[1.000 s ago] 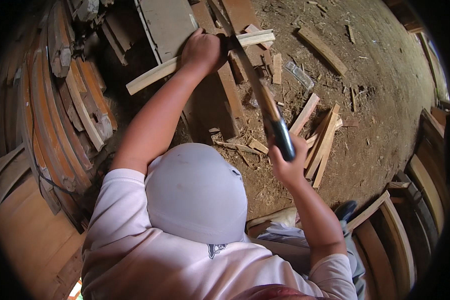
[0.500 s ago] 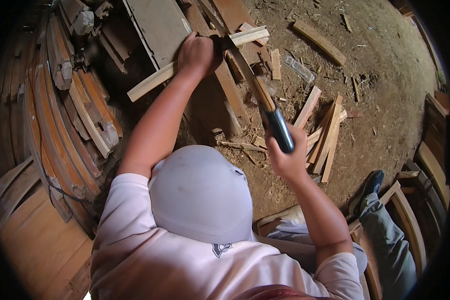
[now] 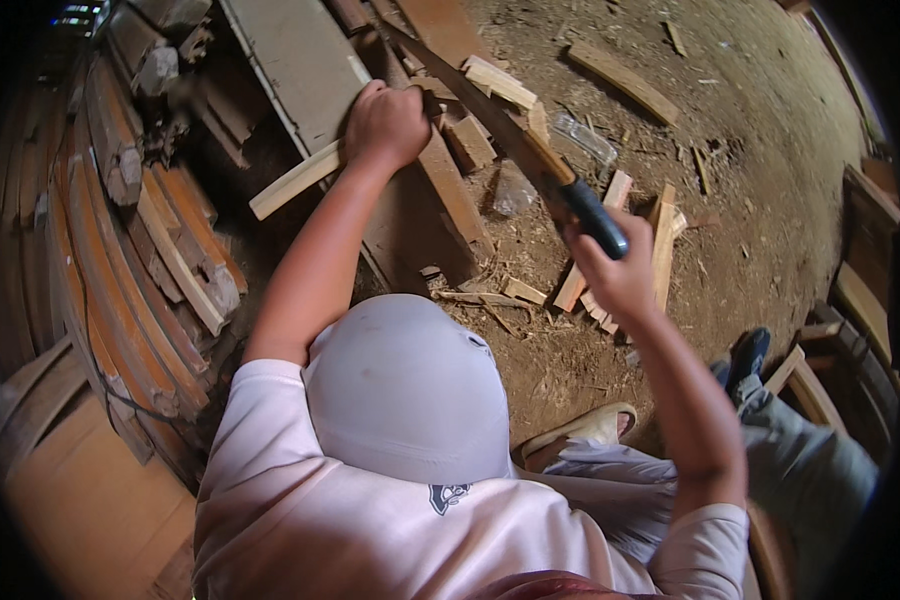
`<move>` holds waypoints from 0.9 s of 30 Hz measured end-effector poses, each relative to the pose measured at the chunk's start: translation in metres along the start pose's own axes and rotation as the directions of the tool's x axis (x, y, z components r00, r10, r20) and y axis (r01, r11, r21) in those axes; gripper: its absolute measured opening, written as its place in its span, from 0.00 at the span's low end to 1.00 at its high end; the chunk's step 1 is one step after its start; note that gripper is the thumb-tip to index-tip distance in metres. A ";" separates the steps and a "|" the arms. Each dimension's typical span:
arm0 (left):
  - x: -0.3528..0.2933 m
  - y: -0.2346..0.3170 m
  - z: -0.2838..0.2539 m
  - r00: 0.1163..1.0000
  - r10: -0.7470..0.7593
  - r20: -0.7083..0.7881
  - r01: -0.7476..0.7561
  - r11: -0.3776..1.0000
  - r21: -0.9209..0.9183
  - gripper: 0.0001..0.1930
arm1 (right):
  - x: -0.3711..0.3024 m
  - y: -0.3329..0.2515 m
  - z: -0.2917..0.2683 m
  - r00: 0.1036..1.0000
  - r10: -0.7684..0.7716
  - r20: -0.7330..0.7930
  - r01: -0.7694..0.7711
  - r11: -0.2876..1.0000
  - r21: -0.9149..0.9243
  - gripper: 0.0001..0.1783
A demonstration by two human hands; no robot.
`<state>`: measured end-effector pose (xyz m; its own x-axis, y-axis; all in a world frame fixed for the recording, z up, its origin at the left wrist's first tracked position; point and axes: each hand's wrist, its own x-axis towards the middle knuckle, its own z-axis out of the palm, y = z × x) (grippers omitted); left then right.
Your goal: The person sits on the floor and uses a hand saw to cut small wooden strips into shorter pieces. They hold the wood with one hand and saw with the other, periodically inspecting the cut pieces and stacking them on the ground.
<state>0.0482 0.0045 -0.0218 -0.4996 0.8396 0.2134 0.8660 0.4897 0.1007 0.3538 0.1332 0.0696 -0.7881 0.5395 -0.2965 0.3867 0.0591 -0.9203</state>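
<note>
My left hand [image 3: 385, 125] is closed round a pale wood strip [image 3: 295, 180], pressing it across a long grey-brown board [image 3: 305, 60]. The strip's near-left end sticks out past the wrist. In my right hand [image 3: 615, 265] is the dark grip of a handsaw [image 3: 540, 150], its long blade slanting up and left to just beyond my left fist. A short pale offcut [image 3: 500, 82] lies past the blade, apart from the held strip. Beneath the saw are a brown wood block [image 3: 470, 143] and a crumpled clear plastic piece [image 3: 513, 190].
Curved timber pieces [image 3: 120, 270] are stacked at left. Loose sticks [image 3: 662, 240] lie near my right hand; a plank [image 3: 625, 82] rests on the littered dirt floor. Another person's trouser leg [image 3: 800, 450] is at right. A grey cap [image 3: 410, 390] hides the lower middle.
The strip's far end has come off and now lies at a different angle. My right hand has drawn back toward the right with the saw; my left hand keeps its hold.
</note>
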 end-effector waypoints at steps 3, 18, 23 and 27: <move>-0.003 0.008 -0.007 0.997 -0.076 0.033 0.074 0.995 0.064 0.09 | -0.028 -0.060 -0.057 0.996 0.086 0.024 -0.086 0.996 -0.018 0.09; 0.099 0.049 -0.042 0.940 -0.128 0.316 0.310 0.708 -0.635 0.24 | -0.156 -0.069 -0.203 0.890 -0.095 -0.445 -0.045 0.955 -0.293 0.15; 0.113 0.231 -0.057 0.731 -0.122 0.672 0.646 0.444 -0.621 0.28 | -0.153 -0.053 -0.244 0.883 0.073 -0.464 -0.090 0.996 -0.014 0.15; 0.070 0.337 0.032 0.745 -0.002 0.667 0.575 0.508 -0.641 0.19 | -0.162 -0.045 -0.262 0.859 -0.004 -0.512 -0.021 0.999 -0.044 0.15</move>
<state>0.3041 0.2361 -0.0037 -0.3870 0.7816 -0.4892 0.1658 0.5809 0.7969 0.5899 0.2632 0.2257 -0.4330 0.8934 -0.1198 0.4239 0.0845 -0.9017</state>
